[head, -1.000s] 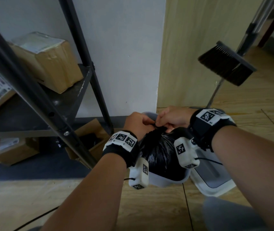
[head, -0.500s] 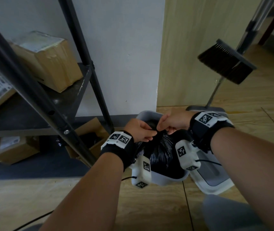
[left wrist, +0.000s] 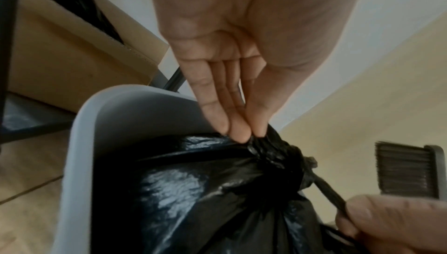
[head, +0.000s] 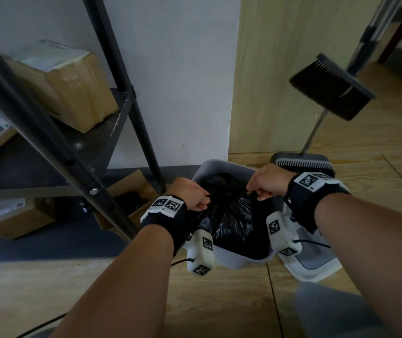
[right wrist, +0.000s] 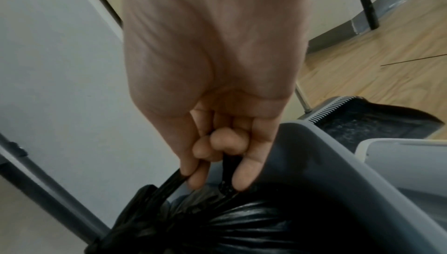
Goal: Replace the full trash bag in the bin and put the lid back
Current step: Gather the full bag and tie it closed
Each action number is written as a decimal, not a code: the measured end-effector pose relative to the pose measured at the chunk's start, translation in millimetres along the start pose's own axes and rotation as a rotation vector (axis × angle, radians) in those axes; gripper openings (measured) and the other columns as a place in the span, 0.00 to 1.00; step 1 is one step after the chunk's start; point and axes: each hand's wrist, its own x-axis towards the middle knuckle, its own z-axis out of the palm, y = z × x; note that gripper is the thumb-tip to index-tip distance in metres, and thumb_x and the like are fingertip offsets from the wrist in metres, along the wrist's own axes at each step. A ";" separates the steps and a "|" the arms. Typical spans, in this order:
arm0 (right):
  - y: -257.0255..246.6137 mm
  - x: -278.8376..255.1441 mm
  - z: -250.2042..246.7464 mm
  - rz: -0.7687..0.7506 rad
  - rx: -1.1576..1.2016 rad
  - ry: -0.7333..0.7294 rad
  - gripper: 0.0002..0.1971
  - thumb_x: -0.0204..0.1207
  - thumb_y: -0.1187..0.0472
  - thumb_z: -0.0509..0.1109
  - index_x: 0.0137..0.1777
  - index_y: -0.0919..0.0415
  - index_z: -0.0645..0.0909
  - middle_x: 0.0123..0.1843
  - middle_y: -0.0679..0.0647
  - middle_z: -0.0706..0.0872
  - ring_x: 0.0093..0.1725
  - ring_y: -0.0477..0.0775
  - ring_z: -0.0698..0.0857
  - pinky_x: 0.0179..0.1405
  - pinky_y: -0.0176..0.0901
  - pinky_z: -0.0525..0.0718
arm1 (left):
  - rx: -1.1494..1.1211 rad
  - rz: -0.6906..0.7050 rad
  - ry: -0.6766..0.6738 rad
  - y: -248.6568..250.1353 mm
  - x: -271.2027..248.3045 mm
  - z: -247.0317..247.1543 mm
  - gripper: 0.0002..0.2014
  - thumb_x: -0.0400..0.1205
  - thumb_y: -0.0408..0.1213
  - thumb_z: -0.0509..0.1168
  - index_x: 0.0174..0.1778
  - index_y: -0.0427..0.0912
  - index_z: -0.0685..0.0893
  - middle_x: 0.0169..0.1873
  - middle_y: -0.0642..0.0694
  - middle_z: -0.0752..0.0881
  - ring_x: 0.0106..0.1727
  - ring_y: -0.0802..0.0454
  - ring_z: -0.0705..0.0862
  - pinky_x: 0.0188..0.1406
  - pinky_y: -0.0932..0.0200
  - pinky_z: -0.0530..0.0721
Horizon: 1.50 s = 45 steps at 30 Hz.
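Left hand: our left hand [head: 191, 195] pinched the gathered neck of the trash bag [head: 229, 220] between thumb and closed fingertips [left wrist: 238, 130], right at the knot.
Right hand: our right hand [head: 267, 182] had its fingers [right wrist: 246, 170] curled round a twisted black strip of the same bag, drawn taut away from the knot.
Trash bag: black and glossy, it sat inside the bin [head: 231, 261], its bulk below the rim and its tied neck near the rim's far edge.
Bin: grey, it stood on the wooden floor [head: 219, 301] just beside the corner of the white wall [head: 175, 81].
Lid: the lid [head: 317, 267] lay on the floor touching the bin's right side, inner face up.
Left margin: a black shelf leg [head: 143, 132] stood close to the bin's left edge, with a cardboard box [head: 131, 191] behind it.
Right margin: a dustpan [head: 302, 163] rested near the bin's far right corner, with a broom head [head: 331, 91] hanging above it.
Open room: we saw bare floor along the bin's near edge.
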 end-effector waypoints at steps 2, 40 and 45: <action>5.4 1.8 -0.6 0.011 0.012 0.009 0.07 0.74 0.72 0.72 0.51 0.74 0.85 0.27 0.59 0.77 0.26 0.54 0.78 0.59 0.58 0.86 | -0.041 -0.017 0.004 -1.8 0.6 -1.0 0.09 0.76 0.21 0.69 0.32 0.36 0.84 0.26 0.39 0.83 0.26 0.51 0.83 0.28 0.63 0.87; -9.4 -0.7 46.2 -0.207 -0.787 -0.096 0.08 0.68 0.62 0.77 0.43 0.66 0.84 0.41 0.62 0.86 0.33 0.58 0.83 0.30 0.44 0.79 | 0.236 -0.236 -0.125 -45.8 13.8 -14.9 0.12 0.83 0.33 0.63 0.34 0.34 0.80 0.30 0.40 0.84 0.31 0.48 0.83 0.25 0.60 0.83; -6.8 3.7 43.5 -0.208 -0.776 -0.057 0.17 0.69 0.62 0.74 0.23 0.61 0.72 0.25 0.55 0.73 0.26 0.54 0.72 0.27 0.42 0.71 | 0.260 -0.133 -0.068 -45.3 14.5 -19.5 0.04 0.75 0.27 0.71 0.37 0.38 0.83 0.40 0.32 0.90 0.44 0.38 0.91 0.51 0.39 0.90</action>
